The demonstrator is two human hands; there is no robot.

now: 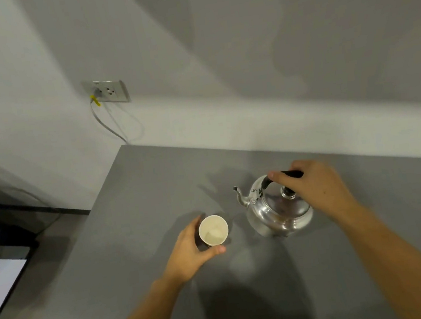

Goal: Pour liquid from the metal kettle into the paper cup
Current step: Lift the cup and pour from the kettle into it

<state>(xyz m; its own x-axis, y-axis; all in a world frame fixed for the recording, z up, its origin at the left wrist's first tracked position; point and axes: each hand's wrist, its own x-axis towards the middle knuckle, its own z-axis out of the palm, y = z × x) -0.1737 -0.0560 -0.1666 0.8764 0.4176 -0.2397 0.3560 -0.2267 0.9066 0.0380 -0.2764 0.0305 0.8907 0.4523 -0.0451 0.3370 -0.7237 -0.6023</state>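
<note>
— Hands at work on a grey table [140, 246]: where did the cup and kettle stand?

— From the head camera, the paper cup [213, 230] stood upright near the table's left edge, the left hand [191, 250] curled around its side. Just to its right sat the metal kettle [278, 208], lid on, spout pointing left toward the cup. The right hand [312, 187] clenched the kettle's black handle [284, 176].

— Background?

— A wall socket [107, 91] with a cable.

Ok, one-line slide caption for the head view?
Left hand steadies the paper cup; right hand grips the metal kettle handle.
</note>
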